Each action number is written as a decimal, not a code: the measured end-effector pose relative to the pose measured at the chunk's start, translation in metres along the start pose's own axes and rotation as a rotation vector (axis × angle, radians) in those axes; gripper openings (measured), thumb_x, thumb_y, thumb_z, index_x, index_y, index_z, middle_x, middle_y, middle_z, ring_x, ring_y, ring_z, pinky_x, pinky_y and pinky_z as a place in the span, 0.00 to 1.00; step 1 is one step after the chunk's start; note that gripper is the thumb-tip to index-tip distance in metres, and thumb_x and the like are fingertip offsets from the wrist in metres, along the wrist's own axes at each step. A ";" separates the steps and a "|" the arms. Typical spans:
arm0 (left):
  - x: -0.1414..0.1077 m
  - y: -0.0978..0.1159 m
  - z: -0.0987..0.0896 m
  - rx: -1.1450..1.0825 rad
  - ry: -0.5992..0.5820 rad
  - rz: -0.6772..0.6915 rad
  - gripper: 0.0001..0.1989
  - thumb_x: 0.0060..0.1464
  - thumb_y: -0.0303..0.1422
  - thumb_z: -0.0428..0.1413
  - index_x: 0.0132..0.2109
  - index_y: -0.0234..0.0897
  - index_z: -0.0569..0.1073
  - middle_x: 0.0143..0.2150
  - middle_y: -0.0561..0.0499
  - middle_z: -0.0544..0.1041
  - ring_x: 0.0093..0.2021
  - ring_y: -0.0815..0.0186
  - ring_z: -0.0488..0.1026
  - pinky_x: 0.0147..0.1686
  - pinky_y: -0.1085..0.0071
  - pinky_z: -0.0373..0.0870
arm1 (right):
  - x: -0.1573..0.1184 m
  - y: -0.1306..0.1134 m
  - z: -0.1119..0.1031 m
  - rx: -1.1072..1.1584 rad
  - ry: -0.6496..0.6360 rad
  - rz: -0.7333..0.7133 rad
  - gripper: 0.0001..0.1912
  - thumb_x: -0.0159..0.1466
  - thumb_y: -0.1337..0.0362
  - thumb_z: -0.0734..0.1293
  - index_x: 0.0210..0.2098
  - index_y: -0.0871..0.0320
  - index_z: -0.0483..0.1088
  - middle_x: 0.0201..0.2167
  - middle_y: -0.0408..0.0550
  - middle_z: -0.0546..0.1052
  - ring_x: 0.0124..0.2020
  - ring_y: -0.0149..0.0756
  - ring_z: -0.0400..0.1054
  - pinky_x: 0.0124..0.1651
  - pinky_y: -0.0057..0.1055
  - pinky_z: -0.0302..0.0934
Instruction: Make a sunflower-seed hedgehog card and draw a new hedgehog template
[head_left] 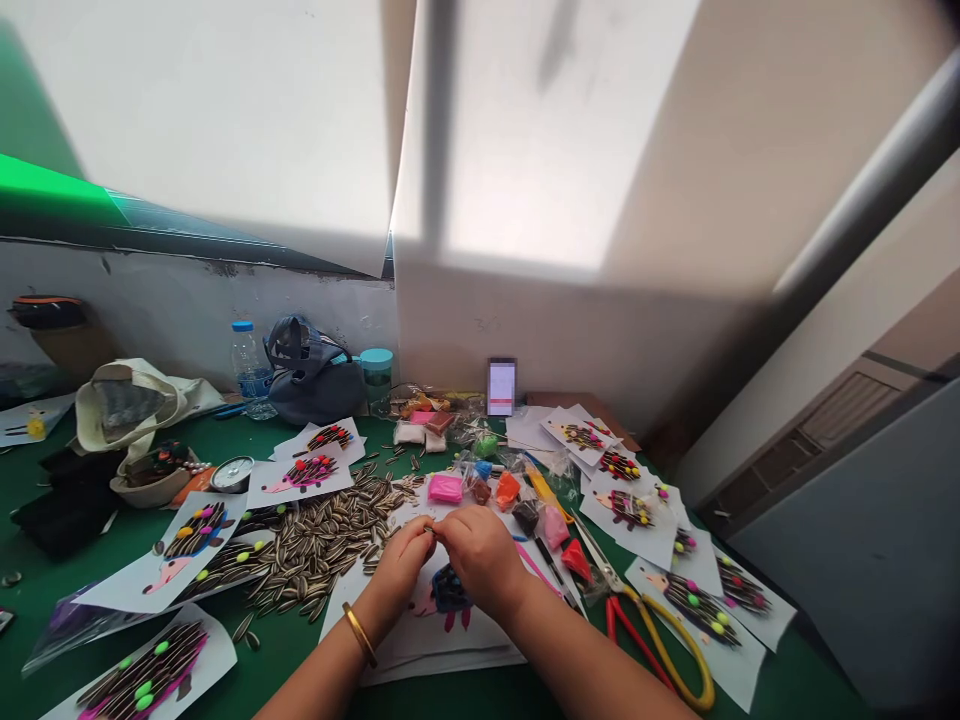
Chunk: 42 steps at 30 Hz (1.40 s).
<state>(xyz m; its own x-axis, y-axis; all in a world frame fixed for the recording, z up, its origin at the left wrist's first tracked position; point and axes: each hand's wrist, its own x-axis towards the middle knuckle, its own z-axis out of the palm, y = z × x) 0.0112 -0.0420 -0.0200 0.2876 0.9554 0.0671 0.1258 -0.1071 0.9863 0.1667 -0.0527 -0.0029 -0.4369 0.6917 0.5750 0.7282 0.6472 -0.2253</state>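
Note:
My left hand (401, 562) and my right hand (484, 560) meet fingertip to fingertip over a sheet of paper. Both are closed in a pinch on a small dark piece, by its look a sunflower seed (430, 531), mostly covered by the fingers. Beneath them lies the white paper (420, 640) with a hedgehog picture (448, 590) in pink and dark blue clay, partly hidden by my right hand. A heap of striped sunflower seeds (322, 530) spreads just left of my left hand. A pink clay packet (445, 488) lies beyond my fingers.
Scissors (637, 600) with yellow handles and red-handled scissors (626, 630) lie right of my forearm. Finished-looking hedgehog sheets (630, 510) lie right, others (187, 540) left. Behind stand a phone (502, 386), a water bottle (251, 370), a blue bag (315, 380) and a teal-lidded jar (376, 380).

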 end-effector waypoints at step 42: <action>0.005 -0.005 -0.005 0.433 0.138 0.163 0.14 0.61 0.43 0.49 0.39 0.40 0.74 0.37 0.49 0.77 0.39 0.61 0.72 0.39 0.67 0.66 | 0.003 0.002 0.019 0.502 -0.072 0.496 0.08 0.61 0.72 0.62 0.37 0.56 0.71 0.30 0.41 0.76 0.30 0.30 0.68 0.32 0.24 0.58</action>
<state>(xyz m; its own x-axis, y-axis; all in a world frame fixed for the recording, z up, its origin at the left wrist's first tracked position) 0.0075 -0.0355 -0.0239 0.2119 0.9410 0.2639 0.4820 -0.3355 0.8094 0.1566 -0.0436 -0.0165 -0.1633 0.9514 0.2612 0.5266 0.3080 -0.7924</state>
